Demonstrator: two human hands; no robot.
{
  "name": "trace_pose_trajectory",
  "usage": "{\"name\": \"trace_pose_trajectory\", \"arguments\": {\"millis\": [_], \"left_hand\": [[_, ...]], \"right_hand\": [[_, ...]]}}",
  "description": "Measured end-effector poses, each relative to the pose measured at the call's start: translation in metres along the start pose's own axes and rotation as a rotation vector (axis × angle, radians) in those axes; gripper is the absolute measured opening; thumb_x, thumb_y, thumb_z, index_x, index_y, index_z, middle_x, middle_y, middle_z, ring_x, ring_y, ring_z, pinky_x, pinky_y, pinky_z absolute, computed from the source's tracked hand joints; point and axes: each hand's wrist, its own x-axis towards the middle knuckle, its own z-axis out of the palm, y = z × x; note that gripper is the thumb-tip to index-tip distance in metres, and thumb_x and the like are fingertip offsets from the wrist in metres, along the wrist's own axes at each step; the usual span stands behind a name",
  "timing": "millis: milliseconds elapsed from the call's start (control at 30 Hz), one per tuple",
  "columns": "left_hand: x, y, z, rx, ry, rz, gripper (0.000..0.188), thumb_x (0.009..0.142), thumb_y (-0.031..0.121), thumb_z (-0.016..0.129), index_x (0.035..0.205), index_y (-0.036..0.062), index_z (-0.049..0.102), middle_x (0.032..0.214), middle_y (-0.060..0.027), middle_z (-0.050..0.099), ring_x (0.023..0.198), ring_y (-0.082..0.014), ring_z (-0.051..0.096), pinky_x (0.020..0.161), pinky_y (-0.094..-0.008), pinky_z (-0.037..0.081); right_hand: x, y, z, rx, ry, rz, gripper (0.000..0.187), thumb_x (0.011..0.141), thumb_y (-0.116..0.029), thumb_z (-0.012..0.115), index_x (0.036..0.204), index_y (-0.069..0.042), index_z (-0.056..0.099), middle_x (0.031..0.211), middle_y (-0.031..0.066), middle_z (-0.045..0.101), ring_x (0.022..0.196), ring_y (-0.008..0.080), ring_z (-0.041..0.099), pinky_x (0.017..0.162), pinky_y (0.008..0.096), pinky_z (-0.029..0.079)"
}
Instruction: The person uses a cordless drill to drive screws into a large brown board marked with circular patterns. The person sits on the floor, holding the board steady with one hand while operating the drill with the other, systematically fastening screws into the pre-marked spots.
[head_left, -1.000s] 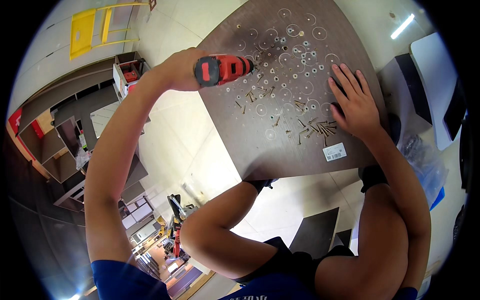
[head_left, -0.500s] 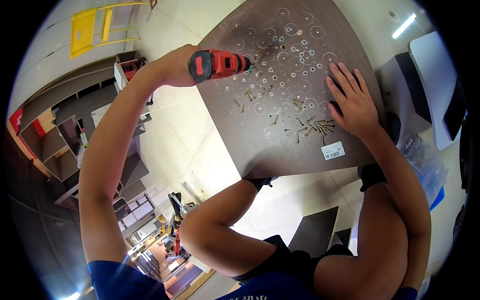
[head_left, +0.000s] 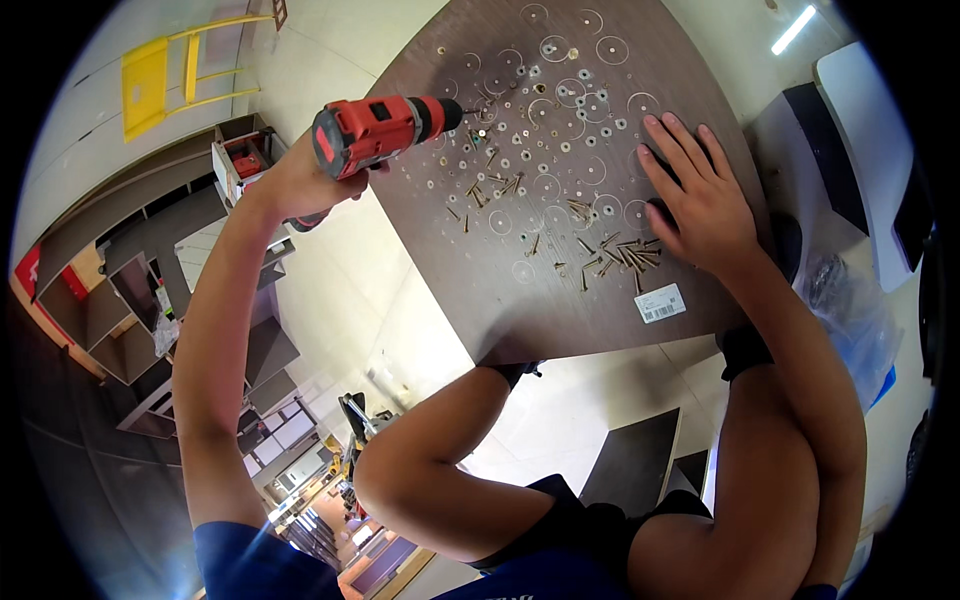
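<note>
My left hand (head_left: 303, 188) is wrapped round the grip of a red and black cordless drill (head_left: 375, 132). The drill points right, and a thin bit (head_left: 472, 112) sticks out of its chuck over the left part of a brown wooden board (head_left: 440, 290). Whether the bit touches the board I cannot tell. My right hand (head_left: 703, 205) lies flat on the board's right side, fingers spread. Between the hands the board has many small holes, scribed circles and scattered screws. A heap of screws (head_left: 628, 256) lies just left of my right wrist, above a white label (head_left: 660, 303).
Past my left arm stand open cabinets (head_left: 130, 285) and a yellow folding chair (head_left: 147, 88). A clear plastic bag (head_left: 845, 310) and a pale panel (head_left: 870, 150) are on the right. A dark board (head_left: 630, 460) lies on the floor between my legs.
My left hand has drawn the drill left and toward me, and more of its side and bit now shows. My right hand stays flat on the board. The view has shifted slightly.
</note>
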Motion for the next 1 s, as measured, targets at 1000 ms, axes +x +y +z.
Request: {"name": "trace_pose_trajectory", "arguments": {"millis": [1000], "left_hand": [[0.024,-0.013,0.007,0.165,-0.003,-0.015,0.046,0.081,-0.002,0.063,0.126,0.0047,0.063,0.098,-0.0053,0.074,0.079,-0.0146,0.067,0.076,-0.0334,0.057]], "right_hand": [[-0.001,0.002,0.004,0.006,0.037,-0.007,0.057,0.086,-0.021,0.076,0.139,-0.002,0.064,0.163,0.0133,0.046,0.154,0.0308,0.040,0.127,0.0523,0.029]]}}
